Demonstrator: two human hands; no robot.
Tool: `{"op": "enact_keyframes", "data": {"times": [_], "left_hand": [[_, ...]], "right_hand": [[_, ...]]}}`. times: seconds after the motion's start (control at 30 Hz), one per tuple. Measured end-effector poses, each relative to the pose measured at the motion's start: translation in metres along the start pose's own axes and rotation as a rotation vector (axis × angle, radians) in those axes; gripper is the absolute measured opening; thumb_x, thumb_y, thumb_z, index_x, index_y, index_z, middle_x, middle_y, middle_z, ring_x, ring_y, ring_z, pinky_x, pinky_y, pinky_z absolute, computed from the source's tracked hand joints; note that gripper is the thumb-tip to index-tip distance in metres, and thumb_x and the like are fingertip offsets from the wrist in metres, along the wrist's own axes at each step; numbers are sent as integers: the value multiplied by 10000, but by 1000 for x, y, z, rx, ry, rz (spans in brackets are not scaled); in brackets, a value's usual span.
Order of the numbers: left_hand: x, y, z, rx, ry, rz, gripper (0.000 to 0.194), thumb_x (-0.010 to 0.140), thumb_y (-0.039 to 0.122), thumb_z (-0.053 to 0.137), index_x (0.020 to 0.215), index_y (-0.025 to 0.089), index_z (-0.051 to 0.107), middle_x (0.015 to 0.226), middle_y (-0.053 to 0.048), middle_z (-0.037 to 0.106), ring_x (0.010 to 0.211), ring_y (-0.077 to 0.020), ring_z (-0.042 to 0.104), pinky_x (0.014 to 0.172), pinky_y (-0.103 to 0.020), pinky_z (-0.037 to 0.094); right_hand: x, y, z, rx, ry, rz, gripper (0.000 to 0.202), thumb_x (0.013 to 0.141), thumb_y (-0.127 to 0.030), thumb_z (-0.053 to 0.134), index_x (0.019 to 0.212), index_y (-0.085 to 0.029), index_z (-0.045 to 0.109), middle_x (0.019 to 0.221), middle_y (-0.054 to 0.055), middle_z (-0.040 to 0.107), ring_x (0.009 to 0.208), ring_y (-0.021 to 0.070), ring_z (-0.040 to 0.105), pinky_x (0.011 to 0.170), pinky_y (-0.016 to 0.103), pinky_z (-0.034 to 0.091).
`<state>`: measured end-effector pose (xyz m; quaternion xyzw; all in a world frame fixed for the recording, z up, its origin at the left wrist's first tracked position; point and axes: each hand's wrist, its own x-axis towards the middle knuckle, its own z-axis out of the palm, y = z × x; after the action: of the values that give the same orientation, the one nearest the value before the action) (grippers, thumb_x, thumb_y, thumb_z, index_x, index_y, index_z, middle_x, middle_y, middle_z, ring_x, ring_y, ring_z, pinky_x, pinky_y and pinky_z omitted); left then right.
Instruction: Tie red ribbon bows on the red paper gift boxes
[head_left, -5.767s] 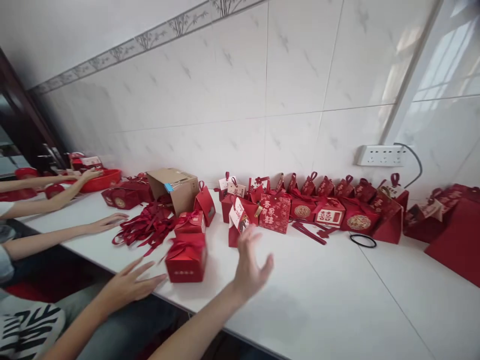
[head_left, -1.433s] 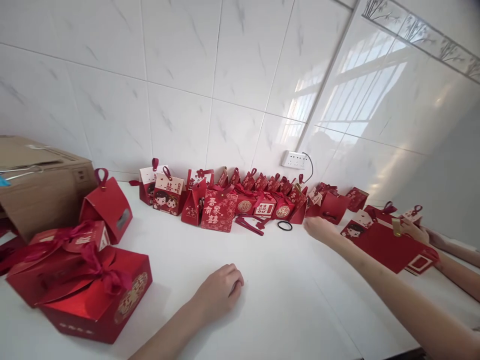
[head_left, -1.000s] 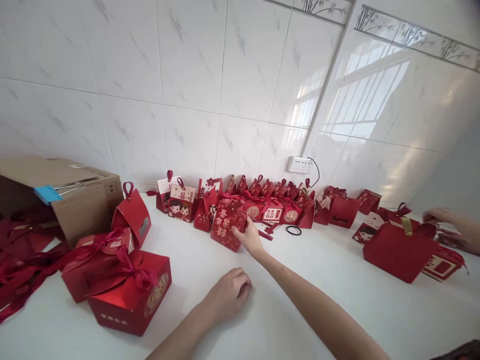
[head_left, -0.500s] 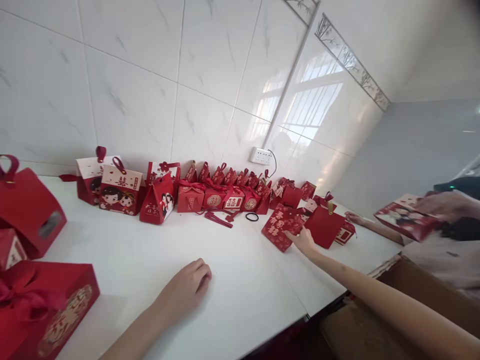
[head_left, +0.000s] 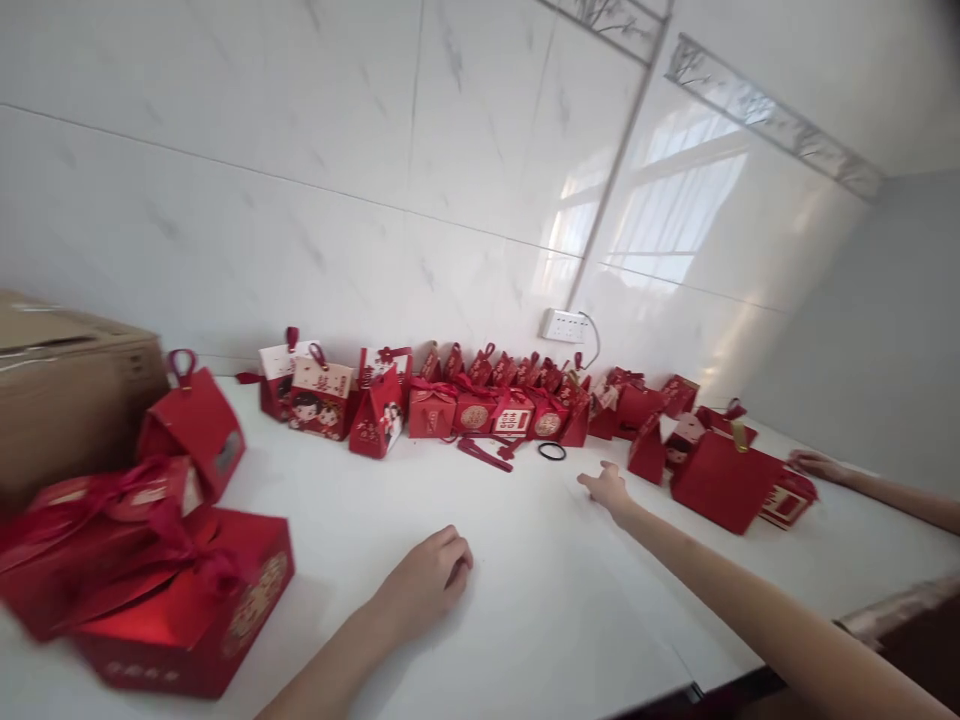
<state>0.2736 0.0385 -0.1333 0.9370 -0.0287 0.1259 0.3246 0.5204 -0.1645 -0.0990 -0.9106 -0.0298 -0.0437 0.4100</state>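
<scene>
My left hand (head_left: 426, 585) rests on the white tabletop (head_left: 540, 580) with its fingers curled, and what they hold, if anything, is hidden. My right hand (head_left: 606, 488) reaches over the table with fingers apart and nothing in it. Just left of and beyond it lies a black ring (head_left: 551, 451). A red ribbon strip (head_left: 485, 454) lies further left. To the right of my right hand stand a red box (head_left: 647, 447) and a larger plain red box (head_left: 726, 478) with a gold tag. Several small red boxes (head_left: 475, 411) stand in rows by the wall.
Large ribboned red boxes (head_left: 255, 610) and a cardboard carton (head_left: 82, 390) are at the left. A socket strip (head_left: 564, 326) with a cable is on the tiled wall. Another person's hand (head_left: 817, 466) rests at the right beside a red box (head_left: 787, 498).
My right hand has let go of the patterned red box, which now stands beside the plain one. The view has swung left, bringing the carton in. The other person's held box is out of view.
</scene>
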Motion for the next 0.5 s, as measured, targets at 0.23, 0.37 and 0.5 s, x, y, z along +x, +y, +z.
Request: {"op": "enact_keyframes", "data": {"times": [0.23, 0.37, 0.5], "left_hand": [[-5, 8, 0, 153, 139, 142, 112, 719, 141, 499, 758, 171, 599, 799, -39, 614, 667, -140, 565, 619, -236, 471], [-50, 27, -21, 319, 304, 202, 115, 762, 172, 469, 775, 174, 584, 780, -58, 587, 754, -192, 557, 741, -340, 474], [-118, 30, -57, 706, 985, 224, 275, 725, 170, 589, 996, 208, 556, 1030, -94, 521, 1056, -269, 489, 879, -415, 438]], "right_hand": [[-135, -64, 84, 268, -527, -605, 175, 747, -241, 449, 735, -213, 622, 1004, 65, 577, 928, 213, 586, 893, 364, 434], [-162, -80, 110, 451, -629, -655, 255, 755, -319, 396, 768, -196, 620, 881, 83, 615, 722, 206, 605, 693, 359, 492], [-154, -72, 117, 432, -693, -643, 196, 682, -312, 465, 711, -203, 626, 699, 39, 615, 623, 207, 580, 618, 347, 468]]}}
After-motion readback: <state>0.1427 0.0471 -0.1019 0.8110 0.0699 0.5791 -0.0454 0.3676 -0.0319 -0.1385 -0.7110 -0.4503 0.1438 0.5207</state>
